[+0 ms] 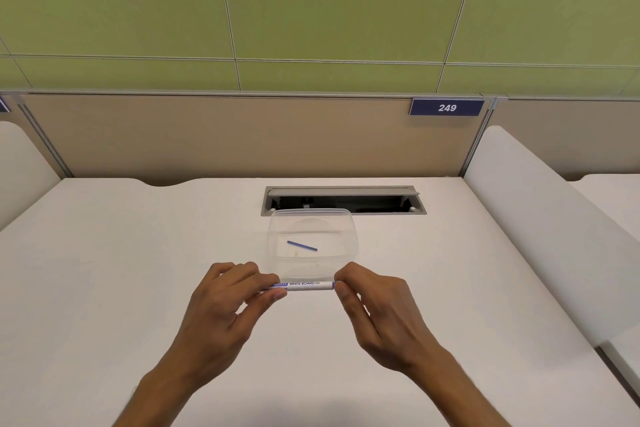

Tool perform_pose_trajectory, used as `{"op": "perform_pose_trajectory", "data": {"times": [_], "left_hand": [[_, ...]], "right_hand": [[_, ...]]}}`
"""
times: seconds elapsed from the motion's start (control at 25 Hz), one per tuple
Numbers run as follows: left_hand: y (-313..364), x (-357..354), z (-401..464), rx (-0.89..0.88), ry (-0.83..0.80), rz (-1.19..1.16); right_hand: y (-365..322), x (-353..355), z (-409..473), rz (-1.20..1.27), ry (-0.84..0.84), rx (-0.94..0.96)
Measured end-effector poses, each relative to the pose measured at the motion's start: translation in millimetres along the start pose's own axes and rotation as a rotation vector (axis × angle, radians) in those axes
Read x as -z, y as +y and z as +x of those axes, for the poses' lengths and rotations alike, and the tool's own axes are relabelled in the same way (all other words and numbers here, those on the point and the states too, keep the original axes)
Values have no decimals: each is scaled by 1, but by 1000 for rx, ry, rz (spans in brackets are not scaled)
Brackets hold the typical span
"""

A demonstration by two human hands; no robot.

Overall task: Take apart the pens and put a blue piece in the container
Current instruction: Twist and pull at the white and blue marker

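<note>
— Whiteboard marker pinched at both ends, left hand and right hand, just before the clear container, mid-desk, toward its rear edge. Blue piece already inside.

— Risk?

— Sudden release: could knock the container, fling parts off.

White pen with blue lettering; blue stick; seemingly clear container.
</note>
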State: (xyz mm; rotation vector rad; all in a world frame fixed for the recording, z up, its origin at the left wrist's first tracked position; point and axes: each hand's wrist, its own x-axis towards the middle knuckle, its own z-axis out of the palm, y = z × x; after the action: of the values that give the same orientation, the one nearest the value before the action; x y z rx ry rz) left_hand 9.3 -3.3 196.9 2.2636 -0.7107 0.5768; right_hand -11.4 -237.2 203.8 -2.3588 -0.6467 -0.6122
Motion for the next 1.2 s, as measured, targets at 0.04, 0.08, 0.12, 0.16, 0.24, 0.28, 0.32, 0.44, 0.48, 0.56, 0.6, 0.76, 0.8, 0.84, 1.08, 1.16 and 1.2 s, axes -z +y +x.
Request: {"op": "perform_pose_trajectory", "data": {"times": [0.04, 0.08, 0.12, 0.16, 0.24, 0.28, 0.32, 0.44, 0.48, 0.56, 0.6, 0.76, 0.8, 0.84, 1.08, 1.16, 1.2], "left_hand": [[0, 1, 1, -6, 10, 4], [0, 2, 1, -19, 21, 17], [1, 3, 2, -39, 35, 40], [1, 3, 2, -66, 53, 72], [1, 5, 1, -137, 103, 171], [1, 6, 1, -172, 125, 225], [1, 7, 2, -199, 142, 266], [1, 10, 5, -216, 142, 291], [1, 11, 6, -200, 127, 283], [2, 11, 8, -156, 74, 238], [3, 12, 9, -127, 37, 193], [1, 13, 6, 43, -172, 35], [0, 12, 4, 62, -218, 0], [0, 12, 3, 70, -242, -39], [5, 16, 8, -93, -98, 99], [4, 16, 11, -243, -31, 318], [3, 16, 11, -300, -9, 415]], "right_hand": [[-1, 0, 0, 27, -8, -12], [-2, -2, 0, 69, -28, -40], [-4, -4, -1, 122, -49, -83], [-7, -6, -1, 203, -63, -143], [-15, -9, 1, 488, -80, -337], [-18, -10, 3, 647, -81, -433], [-21, -10, 6, 773, -90, -506], [-23, -10, 9, 857, -70, -563], [-23, -10, 8, 784, -52, -522], [-19, -9, 3, 437, -12, -344], [-16, -7, 2, 210, 10, -227], [-6, -1, 5, -148, 70, 107], [-4, 0, 5, -170, 76, 148], [-2, 0, 6, -188, 82, 179], [-1, -8, 5, -7, 70, 24], [-4, -14, 7, 367, -16, -248], [-7, -15, 10, 600, -70, -400]]}}
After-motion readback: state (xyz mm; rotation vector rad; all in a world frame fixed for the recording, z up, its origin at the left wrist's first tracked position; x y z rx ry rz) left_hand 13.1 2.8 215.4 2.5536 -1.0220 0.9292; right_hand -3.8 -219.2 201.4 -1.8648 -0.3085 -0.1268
